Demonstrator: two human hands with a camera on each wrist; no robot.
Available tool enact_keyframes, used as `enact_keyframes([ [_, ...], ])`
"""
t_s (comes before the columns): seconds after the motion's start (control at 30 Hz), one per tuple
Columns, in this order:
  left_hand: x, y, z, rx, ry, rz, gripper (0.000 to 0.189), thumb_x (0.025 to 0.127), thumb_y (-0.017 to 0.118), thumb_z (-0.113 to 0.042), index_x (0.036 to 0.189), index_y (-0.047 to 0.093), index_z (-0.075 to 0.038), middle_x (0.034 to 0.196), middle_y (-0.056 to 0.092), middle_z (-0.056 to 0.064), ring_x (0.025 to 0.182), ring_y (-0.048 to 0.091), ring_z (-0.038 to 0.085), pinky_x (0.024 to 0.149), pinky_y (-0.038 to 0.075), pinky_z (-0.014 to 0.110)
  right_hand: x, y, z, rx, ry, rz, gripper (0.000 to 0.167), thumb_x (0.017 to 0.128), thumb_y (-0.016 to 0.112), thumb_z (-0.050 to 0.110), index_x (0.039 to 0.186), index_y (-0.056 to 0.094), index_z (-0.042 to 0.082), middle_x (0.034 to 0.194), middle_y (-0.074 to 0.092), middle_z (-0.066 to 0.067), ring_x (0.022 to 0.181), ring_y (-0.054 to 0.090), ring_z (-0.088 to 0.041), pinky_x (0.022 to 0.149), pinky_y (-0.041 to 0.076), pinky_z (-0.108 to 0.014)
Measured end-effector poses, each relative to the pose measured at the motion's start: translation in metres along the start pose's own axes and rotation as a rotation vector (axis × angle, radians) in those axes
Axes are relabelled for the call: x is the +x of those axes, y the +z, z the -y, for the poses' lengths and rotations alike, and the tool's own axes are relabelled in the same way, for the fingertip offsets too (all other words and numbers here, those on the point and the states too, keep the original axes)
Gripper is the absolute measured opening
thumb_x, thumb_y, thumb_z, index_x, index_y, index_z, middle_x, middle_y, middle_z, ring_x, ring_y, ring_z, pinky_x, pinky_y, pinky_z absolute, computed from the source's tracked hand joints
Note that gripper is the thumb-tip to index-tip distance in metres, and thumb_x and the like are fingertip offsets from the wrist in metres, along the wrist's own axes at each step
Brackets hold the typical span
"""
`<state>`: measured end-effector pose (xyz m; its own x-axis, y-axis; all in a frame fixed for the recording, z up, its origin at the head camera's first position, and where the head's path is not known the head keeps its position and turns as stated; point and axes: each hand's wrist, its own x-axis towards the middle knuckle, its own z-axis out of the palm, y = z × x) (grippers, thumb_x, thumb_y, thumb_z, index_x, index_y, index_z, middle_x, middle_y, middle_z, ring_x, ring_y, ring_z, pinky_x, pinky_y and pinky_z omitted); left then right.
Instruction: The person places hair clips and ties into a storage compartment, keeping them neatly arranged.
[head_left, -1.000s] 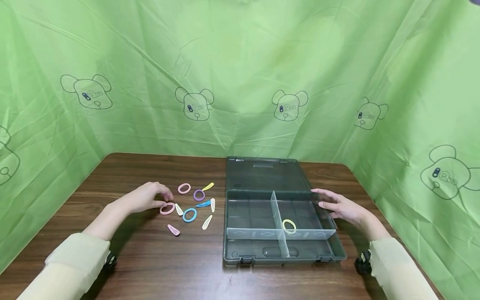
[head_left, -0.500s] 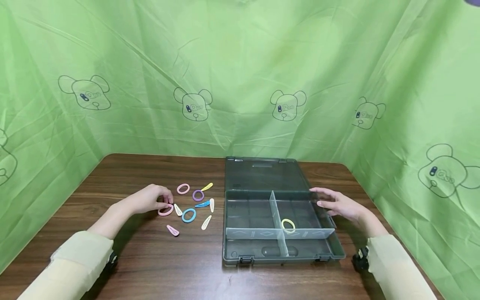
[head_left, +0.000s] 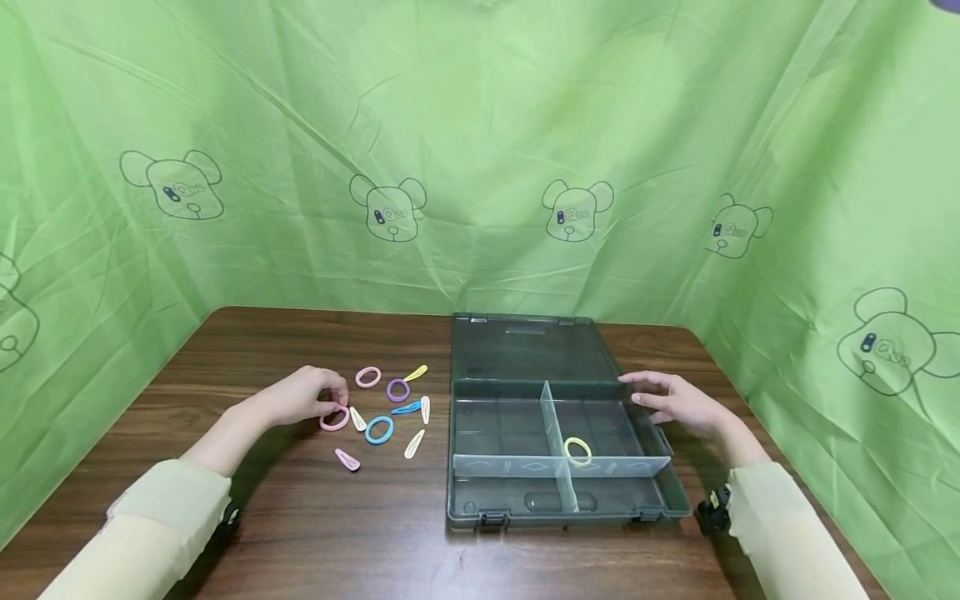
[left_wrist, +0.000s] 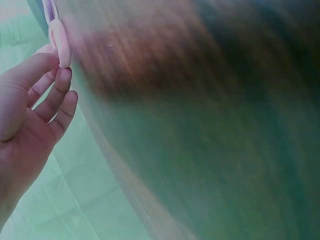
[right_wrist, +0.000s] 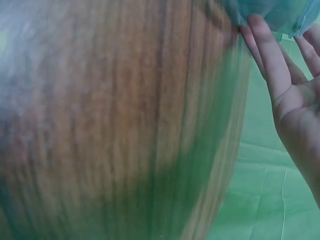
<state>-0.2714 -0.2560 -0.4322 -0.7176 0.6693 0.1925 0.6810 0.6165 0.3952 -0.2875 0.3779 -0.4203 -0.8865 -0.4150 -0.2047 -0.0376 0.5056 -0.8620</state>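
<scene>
At the left of the table, my left hand (head_left: 303, 395) pinches the edge of a pink hair tie (head_left: 334, 418) between thumb and fingers; the left wrist view shows the fingertips on this pink ring (left_wrist: 60, 44). Right beside it lies a cream hair clip (head_left: 357, 419). An open, dark see-through box (head_left: 468, 521) with dividers stands right of centre, its lid (head_left: 525, 350) folded back. A yellow hair tie (head_left: 577, 452) leans at the dividers inside. My right hand (head_left: 684, 406) rests against the box's right side with its fingers extended, and the right wrist view shows those fingertips (right_wrist: 256, 22) touching the wall.
Between my left hand and the box lie a blue hair tie (head_left: 379, 430), a purple one (head_left: 398, 390), another pink one (head_left: 368, 377) and several clips, including a pink clip (head_left: 347, 459) nearest me. A green curtain (head_left: 480, 250) surrounds the wooden table (head_left: 360, 533).
My left thumb and fingers have drawn in on the pink hair tie, which stays about where it was. My right hand has shifted very slightly along the box's side.
</scene>
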Motion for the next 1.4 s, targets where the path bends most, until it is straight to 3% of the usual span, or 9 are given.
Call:
enact_keyframes([
  [0.23,0.006,-0.009,-0.013,0.009,-0.038,-0.009,0.017,0.074,0.071,0.002,0.076,0.064,-0.014,0.071,0.057,-0.013,0.067,0.051,0.001,0.062,0.048,0.029,0.000,0.001,-0.002,-0.009,-0.007,-0.004,0.049,0.093,0.058,0.030,0.138,0.045,0.016,0.142,0.037,-0.017,0.118,0.050,-0.026,0.082,0.051,-0.044],
  [0.4,0.016,-0.017,-0.027,0.009,-0.095,-0.018,0.013,0.079,0.073,-0.007,0.077,0.063,-0.015,0.070,0.057,-0.013,0.065,0.050,0.002,0.060,0.045,0.024,-0.001,0.001,-0.005,-0.004,-0.011,-0.008,0.049,0.093,0.058,0.030,0.138,0.045,0.014,0.139,0.040,-0.019,0.114,0.053,-0.020,0.081,0.051,-0.043],
  [0.63,0.027,-0.028,-0.050,0.028,-0.125,-0.078,0.015,0.077,0.070,-0.002,0.077,0.062,-0.015,0.068,0.054,-0.012,0.064,0.050,0.005,0.059,0.044,0.022,-0.004,-0.001,-0.007,0.031,-0.004,0.016,0.050,0.094,0.058,0.026,0.140,0.042,0.015,0.142,0.036,-0.021,0.117,0.052,-0.020,0.083,0.050,-0.044],
  [0.83,0.037,-0.037,-0.068,0.047,-0.121,-0.129,0.013,0.078,0.071,-0.003,0.077,0.063,-0.013,0.067,0.054,-0.010,0.063,0.050,0.006,0.058,0.044,0.023,-0.006,-0.001,-0.005,0.040,0.007,0.030,0.053,0.093,0.058,0.027,0.142,0.040,0.019,0.145,0.032,-0.019,0.125,0.043,-0.033,0.086,0.049,-0.044],
  [1.0,0.048,-0.044,-0.085,0.052,-0.120,-0.139,0.012,0.079,0.071,-0.005,0.078,0.062,-0.014,0.068,0.053,-0.009,0.063,0.050,0.007,0.058,0.043,0.023,-0.006,-0.001,-0.007,0.026,-0.003,0.040,0.053,0.094,0.057,0.027,0.143,0.038,0.017,0.146,0.030,-0.022,0.125,0.043,-0.032,0.088,0.048,-0.045],
  [1.17,0.060,-0.050,-0.102,-0.005,-0.123,-0.134,0.012,0.082,0.068,-0.006,0.079,0.061,-0.015,0.066,0.054,-0.007,0.060,0.051,0.008,0.054,0.044,0.023,-0.007,-0.001,-0.008,0.034,0.003,0.039,0.053,0.094,0.057,0.027,0.143,0.038,0.016,0.147,0.028,-0.023,0.124,0.045,-0.028,0.088,0.048,-0.043],
  [1.4,0.074,-0.061,-0.124,-0.001,-0.103,-0.182,0.010,0.083,0.068,-0.008,0.080,0.062,-0.015,0.070,0.055,-0.005,0.062,0.051,0.009,0.056,0.044,0.024,-0.006,0.000,-0.006,0.043,0.006,0.041,0.053,0.094,0.057,0.026,0.142,0.039,0.015,0.148,0.025,-0.025,0.129,0.038,-0.038,0.088,0.048,-0.043],
])
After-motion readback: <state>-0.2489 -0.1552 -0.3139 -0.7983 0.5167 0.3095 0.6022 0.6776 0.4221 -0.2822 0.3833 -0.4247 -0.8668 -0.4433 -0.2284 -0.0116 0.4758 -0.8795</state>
